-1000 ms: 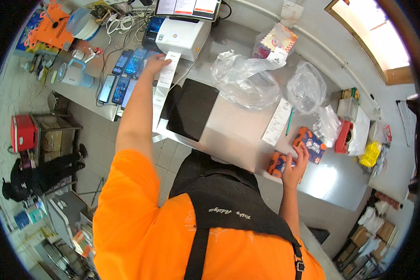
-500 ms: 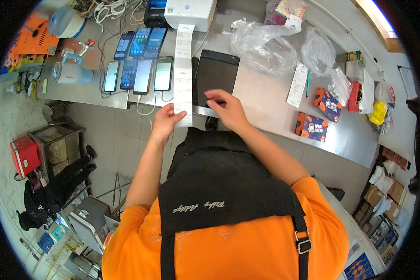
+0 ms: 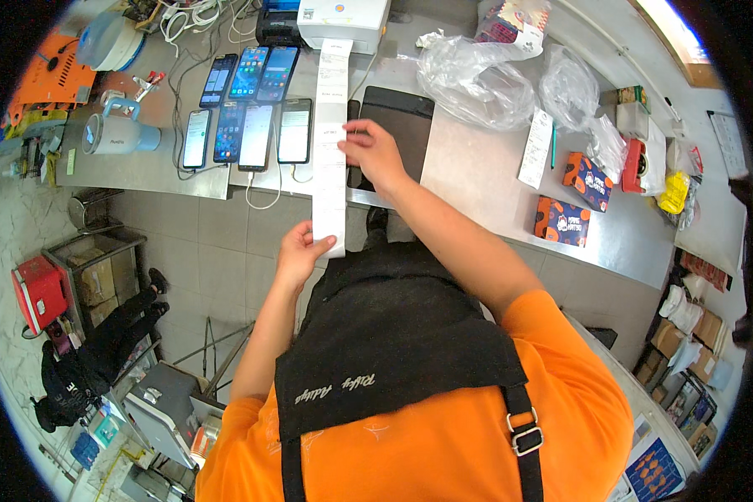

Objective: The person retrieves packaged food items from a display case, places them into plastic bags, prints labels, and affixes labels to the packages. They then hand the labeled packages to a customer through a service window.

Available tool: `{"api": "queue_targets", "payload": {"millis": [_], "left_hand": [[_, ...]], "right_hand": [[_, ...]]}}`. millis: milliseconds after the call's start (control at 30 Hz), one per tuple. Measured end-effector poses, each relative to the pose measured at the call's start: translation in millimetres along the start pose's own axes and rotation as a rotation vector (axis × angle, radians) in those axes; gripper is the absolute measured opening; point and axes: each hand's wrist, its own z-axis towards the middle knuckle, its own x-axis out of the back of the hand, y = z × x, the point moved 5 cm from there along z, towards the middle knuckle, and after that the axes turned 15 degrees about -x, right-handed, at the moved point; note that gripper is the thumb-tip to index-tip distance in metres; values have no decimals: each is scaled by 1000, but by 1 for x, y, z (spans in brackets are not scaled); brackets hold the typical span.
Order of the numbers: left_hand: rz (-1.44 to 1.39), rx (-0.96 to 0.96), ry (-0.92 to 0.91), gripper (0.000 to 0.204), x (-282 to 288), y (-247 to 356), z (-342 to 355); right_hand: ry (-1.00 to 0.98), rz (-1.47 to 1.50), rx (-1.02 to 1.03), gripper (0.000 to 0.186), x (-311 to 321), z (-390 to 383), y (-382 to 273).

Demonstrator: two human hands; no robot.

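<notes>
A long white printed paper strip (image 3: 330, 180) hangs from the front of the white label printer (image 3: 343, 18) and runs toward me over the table edge. Near its lower end, my left hand (image 3: 301, 253) pinches the strip between thumb and fingers. My right hand (image 3: 376, 157) has its fingertips closed at the strip's right edge, about midway along. Beneath that hand lies a dark flat tablet (image 3: 397, 113), partly covered. To the left of the strip are several phones with lit screens, among them a white-screened phone (image 3: 294, 134).
Clear plastic bags (image 3: 477, 84), a printed slip (image 3: 535, 151), a teal pen (image 3: 553, 149) and two patterned boxes (image 3: 562, 221) lie on the metal table's right side. A large mug (image 3: 113, 132) and cables stand at left. Another person in black (image 3: 100, 356) is at lower left.
The paper strip now extends farther toward me. My left hand has moved down, keeping hold of its end, while my right hand has moved up and left to the strip's edge.
</notes>
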Motion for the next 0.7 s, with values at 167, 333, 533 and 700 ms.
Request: {"api": "queue_targets", "payload": {"millis": [167, 333, 533, 700], "left_hand": [[-8, -18, 67, 34, 24, -12, -6], [0, -16, 108, 31, 43, -24, -6], [61, -46, 112, 32, 62, -43, 5], [40, -83, 93, 31, 74, -58, 17]], "right_hand": [[53, 43, 103, 52, -5, 89, -50], [163, -60, 182, 50, -5, 127, -65], [300, -217, 276, 45, 1, 133, -62], [393, -281, 325, 44, 3, 133, -65]]}}
